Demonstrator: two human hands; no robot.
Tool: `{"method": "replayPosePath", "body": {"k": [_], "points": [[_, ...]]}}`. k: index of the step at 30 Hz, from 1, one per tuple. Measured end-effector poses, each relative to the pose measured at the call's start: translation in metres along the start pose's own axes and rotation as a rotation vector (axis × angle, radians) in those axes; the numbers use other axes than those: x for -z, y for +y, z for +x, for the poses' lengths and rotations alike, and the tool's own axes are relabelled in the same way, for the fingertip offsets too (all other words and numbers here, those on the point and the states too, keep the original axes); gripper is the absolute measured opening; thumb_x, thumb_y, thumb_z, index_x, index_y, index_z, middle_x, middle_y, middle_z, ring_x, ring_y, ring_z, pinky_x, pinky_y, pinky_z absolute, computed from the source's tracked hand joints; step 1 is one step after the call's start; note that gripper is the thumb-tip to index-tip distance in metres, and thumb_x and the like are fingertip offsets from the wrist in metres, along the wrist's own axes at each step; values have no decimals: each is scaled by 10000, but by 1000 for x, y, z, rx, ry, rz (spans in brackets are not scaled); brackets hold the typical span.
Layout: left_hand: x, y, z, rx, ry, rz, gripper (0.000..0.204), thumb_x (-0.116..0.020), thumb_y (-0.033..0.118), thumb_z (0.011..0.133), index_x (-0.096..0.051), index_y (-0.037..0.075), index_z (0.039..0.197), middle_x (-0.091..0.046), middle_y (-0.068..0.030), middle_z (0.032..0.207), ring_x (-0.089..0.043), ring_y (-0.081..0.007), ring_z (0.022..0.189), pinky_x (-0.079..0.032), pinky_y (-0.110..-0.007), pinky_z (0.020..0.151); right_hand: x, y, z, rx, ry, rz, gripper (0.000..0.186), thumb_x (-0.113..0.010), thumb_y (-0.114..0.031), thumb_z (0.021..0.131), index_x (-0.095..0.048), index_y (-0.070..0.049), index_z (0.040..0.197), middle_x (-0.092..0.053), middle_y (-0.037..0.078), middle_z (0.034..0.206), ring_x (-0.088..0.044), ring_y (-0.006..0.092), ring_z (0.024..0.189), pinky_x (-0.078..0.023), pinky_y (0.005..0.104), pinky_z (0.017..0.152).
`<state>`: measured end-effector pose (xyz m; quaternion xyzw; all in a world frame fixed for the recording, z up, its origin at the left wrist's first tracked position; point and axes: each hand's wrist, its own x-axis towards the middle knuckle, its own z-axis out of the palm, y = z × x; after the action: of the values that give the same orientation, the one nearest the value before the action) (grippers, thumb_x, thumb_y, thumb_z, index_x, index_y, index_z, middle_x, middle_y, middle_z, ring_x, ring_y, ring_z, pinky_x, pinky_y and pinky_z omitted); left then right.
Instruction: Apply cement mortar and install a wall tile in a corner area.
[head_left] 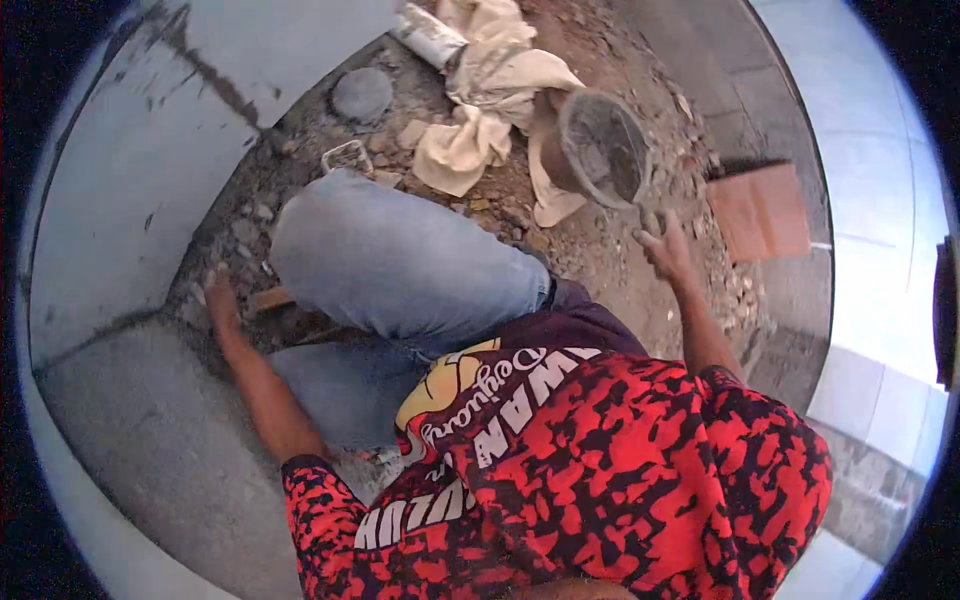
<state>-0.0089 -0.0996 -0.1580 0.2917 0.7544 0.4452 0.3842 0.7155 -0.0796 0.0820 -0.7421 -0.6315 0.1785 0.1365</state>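
My right hand (668,248) is just below the rim of a round bucket (568,165) that is tilted and smeared with grey mortar inside. Its fingers are apart and point at the rim; whether they touch it I cannot tell. On the other side, my left hand (218,292) reaches down by the grey wall, fingers stretched out over rubble, with nothing visible in it. Close to it, a short piece of wood (272,298) sticks out from beside my bent knee in blue jeans (390,250).
Cream cloth sacks (462,150) lie crumpled beside the bucket, with a white cylindrical container (430,38) behind. A round grey lump (362,95) and a small white frame (347,156) lie on the rubble. A reddish tile (758,212) leans at right. Grey walls (130,200) enclose the left.
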Motion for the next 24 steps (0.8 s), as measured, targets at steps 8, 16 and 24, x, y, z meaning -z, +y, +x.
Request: {"method": "replayPosePath", "body": {"k": [8,16,24], "points": [[-46,13,-32,23,78,177,485,-450,361,856,-419,40,1218,-508,-141,1136,-526,-269,945,-394,-336,823,-77,85,-74,-650,-180,998,263,-465,-304,816,-505,-90,964,-501,44,760,-487,148,588,-432,295,531],[-41,4,-19,158,-201,268,711,-476,514,798,-307,30,1291,-314,-169,1318,-323,-322,1196,-270,-419,961,28,141,-136,-392,-284,145,295,-533,-257,754,-529,-71,983,-537,103,863,-511,218,764,-418,325,656],[-39,-30,-6,163,-103,100,604,-470,479,814,-407,23,1204,-430,-139,1174,-417,-276,1053,-344,-375,872,41,50,-66,3,14,-546,329,-512,-192,767,-481,-73,1073,-512,178,1026,-496,367,925,-422,417,759]]}}
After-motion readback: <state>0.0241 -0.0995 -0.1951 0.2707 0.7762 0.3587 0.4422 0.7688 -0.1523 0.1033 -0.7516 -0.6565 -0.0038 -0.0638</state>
